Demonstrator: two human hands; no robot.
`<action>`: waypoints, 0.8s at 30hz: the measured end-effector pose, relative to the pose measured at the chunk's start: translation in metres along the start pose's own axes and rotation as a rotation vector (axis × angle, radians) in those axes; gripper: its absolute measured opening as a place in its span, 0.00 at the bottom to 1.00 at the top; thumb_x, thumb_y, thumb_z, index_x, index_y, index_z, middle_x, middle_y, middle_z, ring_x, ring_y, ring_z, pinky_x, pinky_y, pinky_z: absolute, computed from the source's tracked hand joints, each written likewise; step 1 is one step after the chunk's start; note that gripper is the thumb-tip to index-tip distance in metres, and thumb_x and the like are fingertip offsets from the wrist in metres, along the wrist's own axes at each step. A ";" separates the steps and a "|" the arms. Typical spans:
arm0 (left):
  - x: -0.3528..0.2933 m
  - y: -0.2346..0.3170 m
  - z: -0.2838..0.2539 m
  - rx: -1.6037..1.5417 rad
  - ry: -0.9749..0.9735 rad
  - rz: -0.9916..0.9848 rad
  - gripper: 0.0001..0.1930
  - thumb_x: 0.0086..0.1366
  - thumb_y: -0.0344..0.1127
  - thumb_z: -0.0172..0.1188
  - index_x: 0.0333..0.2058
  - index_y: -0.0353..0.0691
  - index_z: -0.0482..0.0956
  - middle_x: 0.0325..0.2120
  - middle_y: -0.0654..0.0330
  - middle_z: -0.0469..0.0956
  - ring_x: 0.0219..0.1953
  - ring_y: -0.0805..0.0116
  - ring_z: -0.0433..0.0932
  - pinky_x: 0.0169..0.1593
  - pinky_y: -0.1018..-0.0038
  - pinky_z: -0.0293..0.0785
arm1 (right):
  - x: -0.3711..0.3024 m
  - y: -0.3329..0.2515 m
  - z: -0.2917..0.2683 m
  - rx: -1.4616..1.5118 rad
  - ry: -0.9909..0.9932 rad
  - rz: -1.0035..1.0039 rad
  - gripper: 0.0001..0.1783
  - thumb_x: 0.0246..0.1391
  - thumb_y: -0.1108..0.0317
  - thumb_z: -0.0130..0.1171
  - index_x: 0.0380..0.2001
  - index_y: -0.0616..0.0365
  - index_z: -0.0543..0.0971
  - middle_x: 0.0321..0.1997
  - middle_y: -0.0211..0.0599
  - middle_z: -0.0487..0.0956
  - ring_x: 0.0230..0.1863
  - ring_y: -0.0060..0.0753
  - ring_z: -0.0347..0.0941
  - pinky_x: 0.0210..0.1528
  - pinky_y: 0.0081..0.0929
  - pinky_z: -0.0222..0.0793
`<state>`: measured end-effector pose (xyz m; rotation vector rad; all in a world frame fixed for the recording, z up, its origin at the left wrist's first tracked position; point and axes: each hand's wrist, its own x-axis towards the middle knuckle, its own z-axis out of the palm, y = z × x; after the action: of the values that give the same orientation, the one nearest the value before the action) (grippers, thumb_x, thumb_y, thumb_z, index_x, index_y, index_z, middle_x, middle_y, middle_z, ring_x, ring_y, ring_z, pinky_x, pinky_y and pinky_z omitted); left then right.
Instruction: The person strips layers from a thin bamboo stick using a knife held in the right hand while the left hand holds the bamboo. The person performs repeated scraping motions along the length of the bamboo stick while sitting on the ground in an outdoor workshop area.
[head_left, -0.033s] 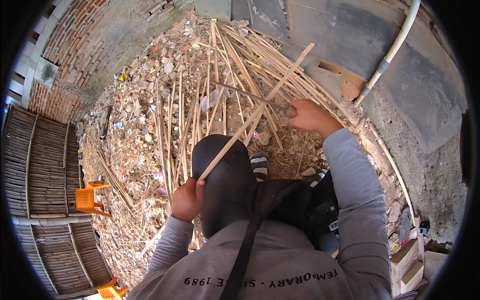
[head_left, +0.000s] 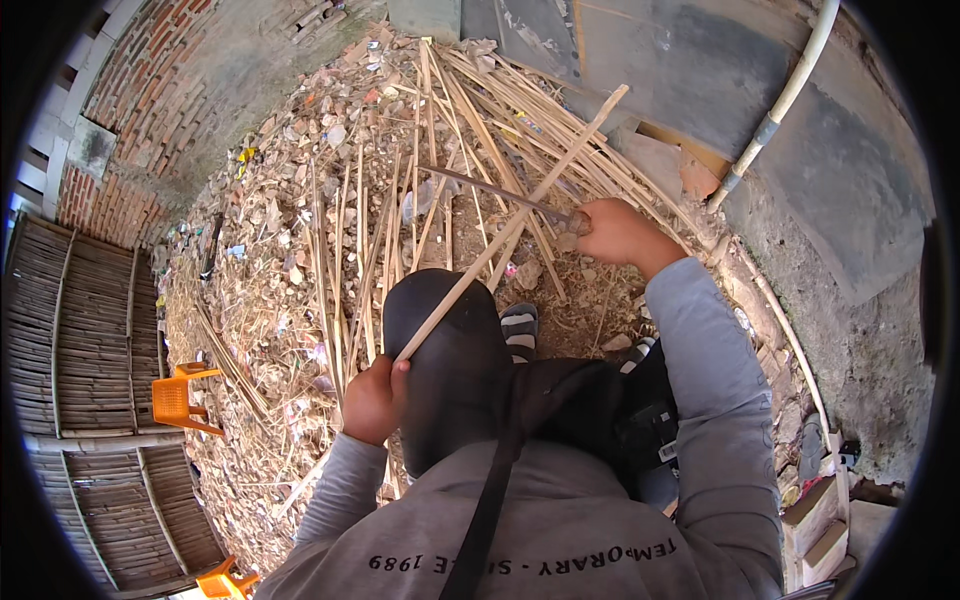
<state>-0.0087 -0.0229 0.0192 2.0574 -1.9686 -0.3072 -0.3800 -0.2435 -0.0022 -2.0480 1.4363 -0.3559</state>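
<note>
My left hand is closed around the near end of a long, pale bamboo strip. The strip slants across my dark-covered knee and rises toward the far right. On the right, my right hand grips the handle of a long, narrow-bladed knife, its blade pointing left. Blade and strip cross just left of that hand; whether they touch, I cannot tell. Fingers of both hands are partly hidden by their own backs.
Many bamboo strips lie over the rubble-strewn ground, with a denser bundle at the far side. Grey panels and a pale pipe stand at right. An orange plastic chair is at left, beside a bamboo screen.
</note>
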 end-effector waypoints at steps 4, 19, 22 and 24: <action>0.001 0.000 0.001 -0.003 0.004 0.008 0.21 0.75 0.46 0.53 0.26 0.37 0.70 0.16 0.42 0.74 0.21 0.36 0.75 0.26 0.47 0.68 | -0.002 -0.012 0.008 -0.057 -0.086 -0.046 0.17 0.42 0.62 0.63 0.35 0.63 0.82 0.36 0.55 0.83 0.43 0.60 0.79 0.45 0.49 0.75; 0.005 -0.008 -0.004 -0.097 -0.047 0.003 0.21 0.74 0.46 0.53 0.26 0.36 0.70 0.16 0.42 0.73 0.22 0.36 0.75 0.26 0.49 0.67 | -0.005 -0.026 0.015 -0.109 -0.090 -0.194 0.17 0.44 0.62 0.65 0.37 0.61 0.83 0.33 0.54 0.82 0.37 0.58 0.80 0.41 0.46 0.75; 0.009 -0.004 -0.004 -0.161 -0.058 0.012 0.21 0.75 0.45 0.53 0.25 0.36 0.70 0.16 0.42 0.73 0.22 0.36 0.75 0.26 0.50 0.67 | 0.001 -0.005 0.019 0.067 -0.021 -0.114 0.16 0.43 0.63 0.65 0.35 0.60 0.82 0.31 0.53 0.82 0.36 0.59 0.79 0.39 0.47 0.74; 0.008 -0.004 -0.008 -0.166 -0.071 0.006 0.21 0.75 0.45 0.53 0.26 0.35 0.71 0.17 0.41 0.72 0.22 0.36 0.75 0.26 0.50 0.66 | 0.001 -0.010 0.018 0.053 -0.038 -0.090 0.15 0.43 0.63 0.65 0.34 0.61 0.82 0.31 0.52 0.82 0.35 0.59 0.79 0.38 0.47 0.74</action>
<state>-0.0014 -0.0307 0.0258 1.9608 -1.9182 -0.5310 -0.3628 -0.2360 -0.0100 -2.0700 1.3017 -0.3856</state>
